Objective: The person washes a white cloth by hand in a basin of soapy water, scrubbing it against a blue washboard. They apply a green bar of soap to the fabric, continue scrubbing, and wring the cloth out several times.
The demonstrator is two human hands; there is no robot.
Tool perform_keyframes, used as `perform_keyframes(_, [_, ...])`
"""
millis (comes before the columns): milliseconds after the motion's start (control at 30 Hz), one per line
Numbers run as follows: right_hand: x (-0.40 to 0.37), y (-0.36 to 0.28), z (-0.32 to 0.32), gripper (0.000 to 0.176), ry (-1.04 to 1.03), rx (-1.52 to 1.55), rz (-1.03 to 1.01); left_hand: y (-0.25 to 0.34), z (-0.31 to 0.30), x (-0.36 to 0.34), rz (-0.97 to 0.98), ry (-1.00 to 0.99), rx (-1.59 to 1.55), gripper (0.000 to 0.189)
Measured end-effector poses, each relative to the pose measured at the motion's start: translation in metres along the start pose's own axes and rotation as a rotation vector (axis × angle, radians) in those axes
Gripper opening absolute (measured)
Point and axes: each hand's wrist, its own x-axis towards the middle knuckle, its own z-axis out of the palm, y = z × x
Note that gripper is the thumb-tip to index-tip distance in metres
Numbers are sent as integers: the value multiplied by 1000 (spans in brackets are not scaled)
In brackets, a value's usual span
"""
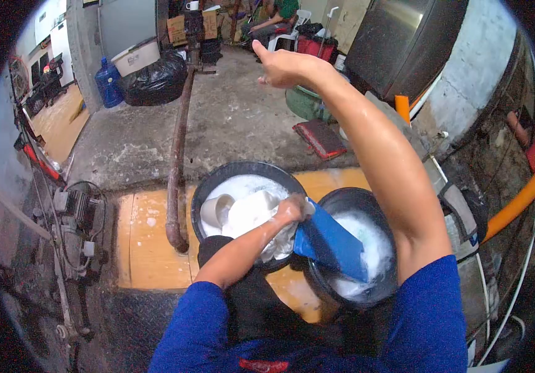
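Observation:
My left hand [291,209] is closed at the upper end of a blue washboard [329,239], which slants down into the right black basin [387,248]. Bunched white cloth [249,214] lies just beside and below this hand, in suds in the left black basin [242,166]. A pale cup or dipper [216,210] sits tilted at that basin's left side. Raised high over the floor, my right hand [283,67] holds nothing; one digit is stretched out and the others look partly curled. Wet suds fill the bottom of the right basin.
A rusty pipe [179,155] runs along the floor to the left. Behind are a dark red flat item [319,139], a green basin [305,103], a black bag [154,81] and a blue water jug [108,84]. A motor [73,205] stands left; another person [274,22] sits at the back.

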Motion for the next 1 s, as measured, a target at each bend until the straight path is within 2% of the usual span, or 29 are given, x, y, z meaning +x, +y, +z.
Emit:
perform_keyframes(167, [0,3,-5,76,-30,14,41,-7,14,1,99,71,41,52])
perform_keyframes(367, [7,19,3,75,33,17,31,-5,9,-5,239,150,113,38])
perform_keyframes(467, [3,16,-1,74,-9,-3,25,-24,37,10,289,141,183,35])
perform_keyframes(567, [3,12,1,74,-24,4,37,-8,19,-1,143,148,78,34])
perform_keyframes(667, [-5,5,-7,75,-49,74,64,-13,26,4,162,159,38,29])
perform_keyframes(767, [5,11,3,75,8,10,23,-5,17,1,150,124,76,27])
perform_keyframes(867, [-1,3,-4,75,-76,91,89,-8,23,-1,253,237,177,29])
perform_keyframes(967, [0,7,-3,75,-31,45,58,-18,31,1,373,355,124,31])
perform_keyframes(1000, [1,9,0,75,-17,43,48,-15,27,-1,360,366,125,32])
